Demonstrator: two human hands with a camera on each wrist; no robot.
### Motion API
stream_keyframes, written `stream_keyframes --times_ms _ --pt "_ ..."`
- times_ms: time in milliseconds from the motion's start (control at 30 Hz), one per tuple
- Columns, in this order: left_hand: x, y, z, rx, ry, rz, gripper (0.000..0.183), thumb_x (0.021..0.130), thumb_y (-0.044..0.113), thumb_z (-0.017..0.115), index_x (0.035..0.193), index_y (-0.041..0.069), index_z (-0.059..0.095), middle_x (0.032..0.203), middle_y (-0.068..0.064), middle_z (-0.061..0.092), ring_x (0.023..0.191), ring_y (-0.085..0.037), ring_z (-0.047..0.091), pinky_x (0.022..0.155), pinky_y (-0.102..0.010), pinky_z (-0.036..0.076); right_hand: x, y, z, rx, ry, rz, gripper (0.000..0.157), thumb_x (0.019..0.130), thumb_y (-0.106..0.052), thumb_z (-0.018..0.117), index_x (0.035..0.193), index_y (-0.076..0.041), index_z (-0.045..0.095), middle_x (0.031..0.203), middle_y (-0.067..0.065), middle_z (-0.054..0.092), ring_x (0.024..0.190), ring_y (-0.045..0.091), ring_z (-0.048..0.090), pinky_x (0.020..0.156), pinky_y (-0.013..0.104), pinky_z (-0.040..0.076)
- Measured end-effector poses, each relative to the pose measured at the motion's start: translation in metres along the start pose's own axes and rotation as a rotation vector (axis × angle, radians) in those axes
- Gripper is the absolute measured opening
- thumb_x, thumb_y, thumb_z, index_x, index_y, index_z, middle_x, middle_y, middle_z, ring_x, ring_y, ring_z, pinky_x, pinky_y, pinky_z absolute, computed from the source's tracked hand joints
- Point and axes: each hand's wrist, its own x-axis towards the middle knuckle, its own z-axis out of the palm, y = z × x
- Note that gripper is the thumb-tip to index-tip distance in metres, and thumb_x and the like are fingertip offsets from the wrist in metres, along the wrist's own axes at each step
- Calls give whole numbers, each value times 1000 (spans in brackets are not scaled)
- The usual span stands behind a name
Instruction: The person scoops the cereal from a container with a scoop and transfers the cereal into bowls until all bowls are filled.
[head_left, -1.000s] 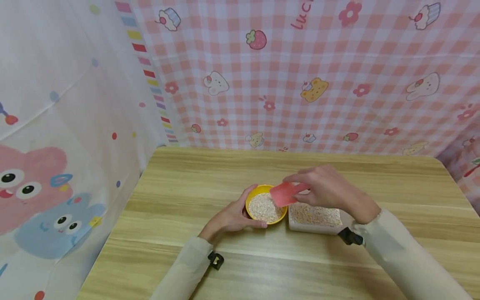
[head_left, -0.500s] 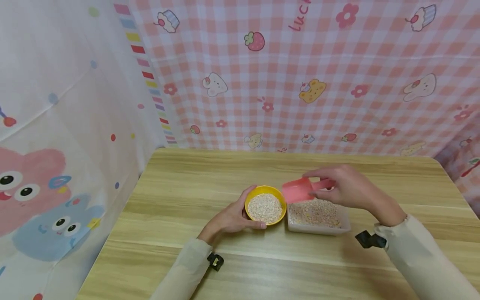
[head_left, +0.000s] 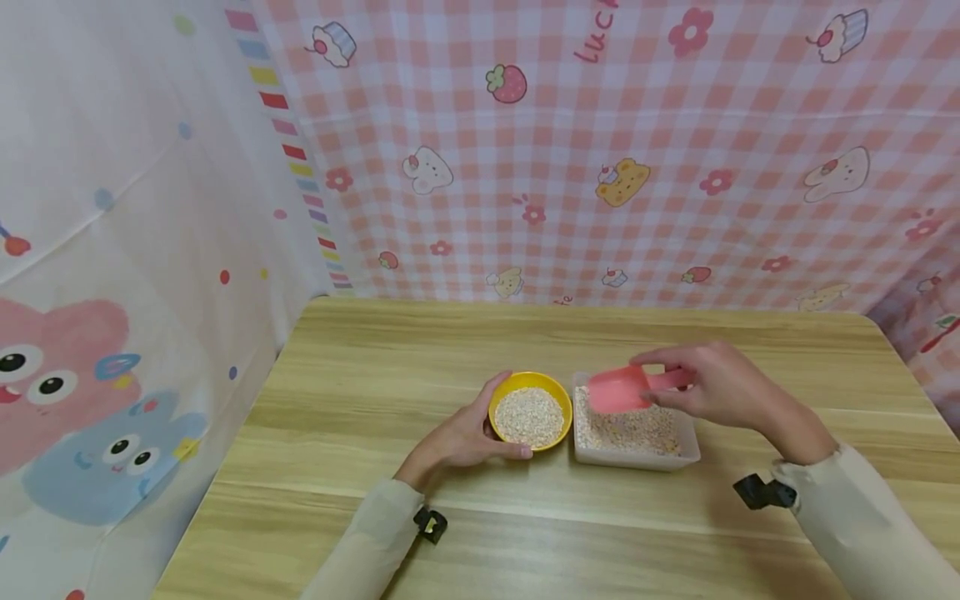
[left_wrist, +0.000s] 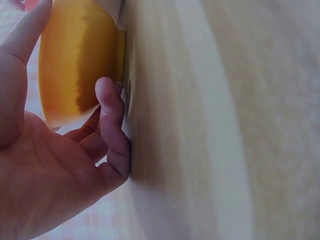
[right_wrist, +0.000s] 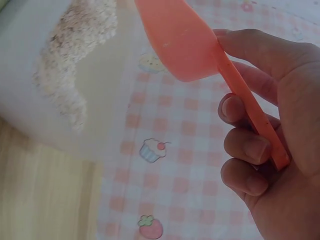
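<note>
On a wood-grain table (head_left: 390,350) before pink gingham cloth (head_left: 465,117), left hand (head_left: 467,435) curves snugly round a yellow bowl (head_left: 531,380) of pale flakes (head_left: 529,418); right hand (head_left: 723,389), fingers curled, grips a pink scoop (head_left: 618,390) over translucent tray (head_left: 626,458) just beside the bowl.

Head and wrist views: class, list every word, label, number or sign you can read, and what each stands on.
"luc": pink checked cloth; its end is cut off by the frame.
Short lettering, perhaps "fe": same cloth, behind the table; too small to be sure.
Yellow bowl, pink scoop, container: none readable.
</note>
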Motion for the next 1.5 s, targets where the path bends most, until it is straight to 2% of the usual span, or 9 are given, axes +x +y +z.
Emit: stream_keyframes --times_ms 200,400,533,867,1000,1100,1200,1333,1500 --pt "-1 1 0 -1 -1 0 116 72 50 86 158 35 10 155 -17 37 136 -32 42 115 -54 29 -6 10 6 -18 -24 28 40 82 -25 83 119 -16 73 89 -8 70 70 3 53 62 25 45" --pt "0 -1 1 -3 2 1 116 72 51 86 158 37 10 156 -16 36 137 -30 41 115 -53 29 -11 19 12 -18 -50 57 39 82 -26 82 118 -16 73 69 -14 54 62 3 42 57 23 36" --pt "0 -1 1 0 2 1 116 71 51 86 158 38 10 156 -16 36 137 -30 40 116 -53 29 -14 23 14 -10 -66 72 39 83 -28 82 118 -16 72 65 -14 49 60 2 38 55 22 34" --pt "-1 3 -4 50 29 56 118 72 51 86 160 26 10 160 -8 27 144 -25 31 118 -50 24 -20 29 20 -34 -86 75 40 82 -28 82 118 -13 74 84 -9 70 65 1 48 60 24 42" --pt "-5 11 -13 91 74 65 113 74 52 84 159 28 14 145 -15 37 116 -28 48 97 -46 46 -21 29 22 -67 -76 58 39 80 -25 83 116 -13 74 90 -5 73 68 0 52 62 25 46" --pt "-10 19 -21 103 126 79 105 77 49 83 158 30 19 137 -18 39 105 -30 50 85 -42 48 -21 29 23 -75 -82 50 38 81 -24 82 116 -13 75 93 -3 74 67 1 50 61 24 44" --pt "-12 27 -24 112 170 103 99 79 48 81 157 30 24 138 -19 38 112 -32 48 91 -47 48 -21 28 24 -66 -103 61 37 81 -24 82 116 -13 74 95 -1 74 67 3 47 60 24 41" --pt "-13 39 -21 111 179 141 91 82 48 79 155 26 30 143 -19 37 119 -33 46 98 -51 46 -22 28 26 -53 -129 86 38 82 -23 81 117 -13 74 93 -3 74 67 4 48 60 24 42" --pt "-13 57 -12 133 157 194 76 86 43 76 150 20 41 131 -13 50 113 -28 50 93 -41 47 -22 27 29 -30 -139 93 37 82 -23 81 117 -13 74 90 -5 73 67 4 49 60 24 42"
